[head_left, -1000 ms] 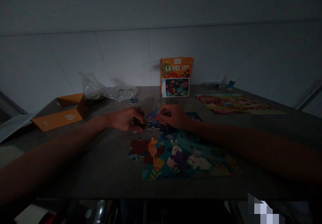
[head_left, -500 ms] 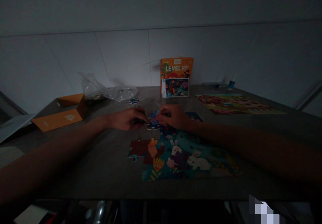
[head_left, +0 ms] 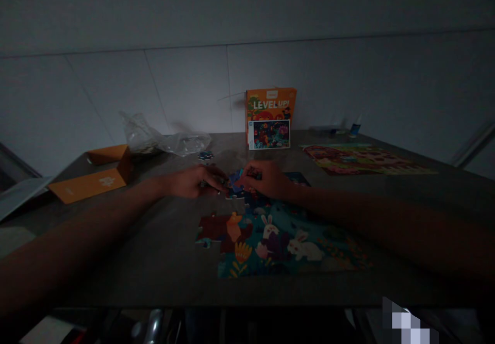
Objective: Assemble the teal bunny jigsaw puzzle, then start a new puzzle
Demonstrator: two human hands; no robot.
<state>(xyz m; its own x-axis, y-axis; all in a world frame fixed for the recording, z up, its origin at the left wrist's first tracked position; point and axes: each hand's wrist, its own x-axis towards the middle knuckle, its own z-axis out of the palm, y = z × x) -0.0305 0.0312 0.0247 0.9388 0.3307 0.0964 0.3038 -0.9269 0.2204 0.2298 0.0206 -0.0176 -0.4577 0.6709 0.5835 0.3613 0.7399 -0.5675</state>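
A partly joined jigsaw puzzle (head_left: pixel 278 241) with white rabbits, flowers and a dark forest lies on the table in front of me. At its upper left edge, my right hand (head_left: pixel 265 178) pinches a blue-purple puzzle piece (head_left: pixel 236 180) between thumb and fingertips. My left hand (head_left: pixel 193 181) comes in from the left, thumb and forefinger closed at a small dark puzzle piece (head_left: pixel 223 184) beside the blue-purple one. The fingers and dim light hide much of that piece. Another small group of puzzle pieces (head_left: pixel 205 156) lies just beyond my left hand.
An orange "LEVEL UP!" box (head_left: pixel 270 101) stands at the back, a picture card (head_left: pixel 269 134) leaning on it. On the left are an open orange box (head_left: pixel 91 184) and a clear plastic bag (head_left: pixel 143 135). Another puzzle (head_left: pixel 367 159) and a small bottle (head_left: pixel 355 128) are at the right.
My left hand's fingertips have shifted slightly right and away from me, up to the puzzle's edge by the blue-purple piece. My right hand stays almost still.
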